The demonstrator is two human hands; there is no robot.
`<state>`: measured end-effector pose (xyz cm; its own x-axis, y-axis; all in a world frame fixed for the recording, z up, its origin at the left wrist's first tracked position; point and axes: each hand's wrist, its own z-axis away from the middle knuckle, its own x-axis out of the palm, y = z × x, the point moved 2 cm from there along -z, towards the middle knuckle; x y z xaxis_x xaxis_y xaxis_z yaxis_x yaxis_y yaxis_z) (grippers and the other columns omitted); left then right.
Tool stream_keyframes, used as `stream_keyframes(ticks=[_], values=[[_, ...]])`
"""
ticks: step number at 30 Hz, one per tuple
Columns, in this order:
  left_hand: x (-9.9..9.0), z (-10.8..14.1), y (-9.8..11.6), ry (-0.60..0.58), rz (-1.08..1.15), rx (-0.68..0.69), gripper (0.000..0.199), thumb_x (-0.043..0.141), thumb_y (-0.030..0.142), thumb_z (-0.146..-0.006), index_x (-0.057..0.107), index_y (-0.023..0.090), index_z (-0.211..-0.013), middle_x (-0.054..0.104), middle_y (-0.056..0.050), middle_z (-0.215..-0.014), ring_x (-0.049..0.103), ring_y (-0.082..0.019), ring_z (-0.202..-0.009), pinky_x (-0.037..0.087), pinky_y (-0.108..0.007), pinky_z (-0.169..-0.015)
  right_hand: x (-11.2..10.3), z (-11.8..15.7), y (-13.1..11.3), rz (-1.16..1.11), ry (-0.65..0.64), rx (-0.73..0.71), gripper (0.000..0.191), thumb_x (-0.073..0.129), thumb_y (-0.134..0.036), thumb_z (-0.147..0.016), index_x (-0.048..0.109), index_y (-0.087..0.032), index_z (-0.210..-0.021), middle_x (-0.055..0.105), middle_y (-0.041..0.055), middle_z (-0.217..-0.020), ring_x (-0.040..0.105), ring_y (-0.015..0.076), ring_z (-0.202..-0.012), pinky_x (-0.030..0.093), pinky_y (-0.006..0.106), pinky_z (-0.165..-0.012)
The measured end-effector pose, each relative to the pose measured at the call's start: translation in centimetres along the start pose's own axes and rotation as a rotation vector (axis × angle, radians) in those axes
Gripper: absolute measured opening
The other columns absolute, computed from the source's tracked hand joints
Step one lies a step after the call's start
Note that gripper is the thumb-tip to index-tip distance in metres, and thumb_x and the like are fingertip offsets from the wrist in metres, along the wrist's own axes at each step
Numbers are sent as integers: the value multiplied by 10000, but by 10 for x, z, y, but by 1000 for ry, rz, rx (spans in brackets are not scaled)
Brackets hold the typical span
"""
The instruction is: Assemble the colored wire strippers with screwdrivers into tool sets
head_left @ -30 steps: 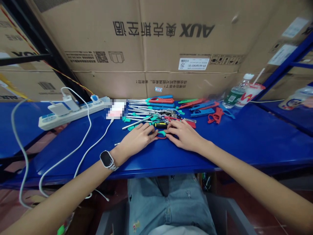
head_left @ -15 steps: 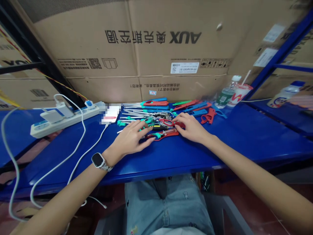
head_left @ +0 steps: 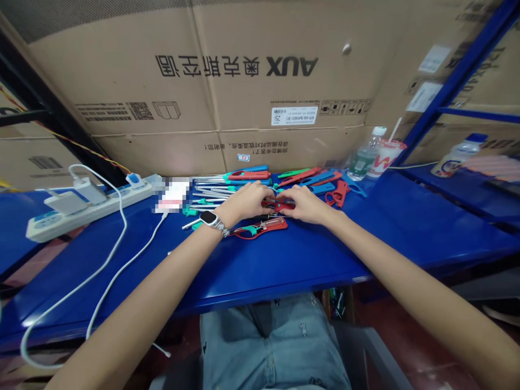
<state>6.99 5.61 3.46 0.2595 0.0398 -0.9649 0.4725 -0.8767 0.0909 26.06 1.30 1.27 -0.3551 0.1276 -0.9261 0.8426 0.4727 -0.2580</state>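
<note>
My left hand [head_left: 248,199], with a watch on its wrist, curls its fingers at the left end of a red lighter casing [head_left: 284,206]. My right hand [head_left: 305,205] pinches the same casing at its right end. Fingers partly hide the piece. Just nearer to me lies an opened red stick lighter [head_left: 266,227], its clear fuel tank and green trigger showing. Behind and beneath my left hand are several lighters with metal tubes [head_left: 211,192] and green parts, partly covered. A red and blue lighter [head_left: 247,175] lies at the back.
Loose red and blue casing halves [head_left: 325,181] are piled right of my hands. A green-labelled bottle [head_left: 361,162] and a cup with a straw [head_left: 384,160] stand behind them. At left are a power strip [head_left: 97,208], a phone [head_left: 174,195] and white cables. A cardboard box [head_left: 239,119] backs the blue table.
My left hand has moved right and away from me, off the near opened lighter, to the red casing at my right hand. The view has shifted slightly.
</note>
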Motion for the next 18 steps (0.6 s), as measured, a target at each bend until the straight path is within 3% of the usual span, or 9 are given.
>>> stream_keyframes(ticks=[7, 12, 18], values=[[-11, 11, 5, 23, 37, -36, 287, 775, 389, -879, 733, 191, -1081, 763, -69, -981, 671, -266, -933, 468, -349, -797, -12, 9, -5, -149, 118, -80, 251, 693, -208, -884, 741, -207, -1130, 779, 82, -1087, 685, 265, -1052, 485, 457, -961], [-7, 16, 2, -2, 45, -42, 307, 767, 395, -879, 745, 198, -1114, 771, -68, -955, 675, -252, -876, 485, -352, -788, -6, 11, -13, -125, 132, -74, 224, 663, -186, -883, 747, -209, -1089, 760, 97, -1109, 679, 270, -1083, 488, 462, -961], [-2, 13, 1, 101, 131, 1, 127, 658, 243, -951, 757, 194, -1012, 773, -66, -948, 676, -236, -913, 510, -370, -835, 4, 9, -7, -262, 218, 4, 143, 614, -158, -884, 737, -189, -951, 749, 65, -953, 693, 212, -882, 528, 380, -838]])
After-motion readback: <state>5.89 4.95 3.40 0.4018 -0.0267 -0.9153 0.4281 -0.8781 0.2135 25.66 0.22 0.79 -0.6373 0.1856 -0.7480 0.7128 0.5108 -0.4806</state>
